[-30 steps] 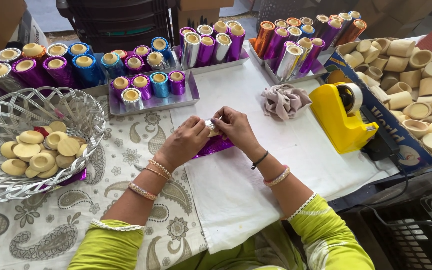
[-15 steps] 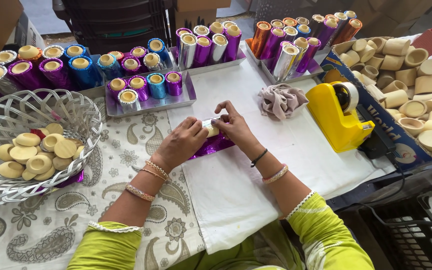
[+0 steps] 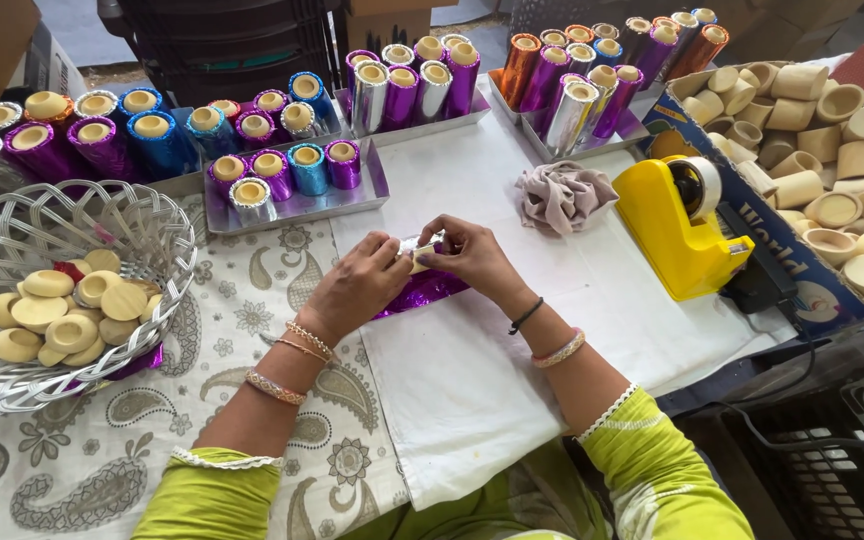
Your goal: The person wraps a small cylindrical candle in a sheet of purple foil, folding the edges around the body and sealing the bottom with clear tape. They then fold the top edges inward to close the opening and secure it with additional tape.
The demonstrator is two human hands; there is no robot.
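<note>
Fingers [image 3: 404, 262] of both hands pinch a small foil-wrapped beige cylinder [image 3: 420, 255] above purple foil [image 3: 422, 292] on the white surface [image 3: 472, 380]; nearby, a woven silver basket [image 3: 142, 225] holds beige caps [image 3: 62, 315].

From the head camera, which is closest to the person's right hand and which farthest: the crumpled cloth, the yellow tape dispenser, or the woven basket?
Measured from the right hand:
1. Crumpled cloth, just beyond the hand, up and to its right.
2. Yellow tape dispenser, farther right on the white sheet.
3. Woven basket, far across on the left, past the left hand.
</note>
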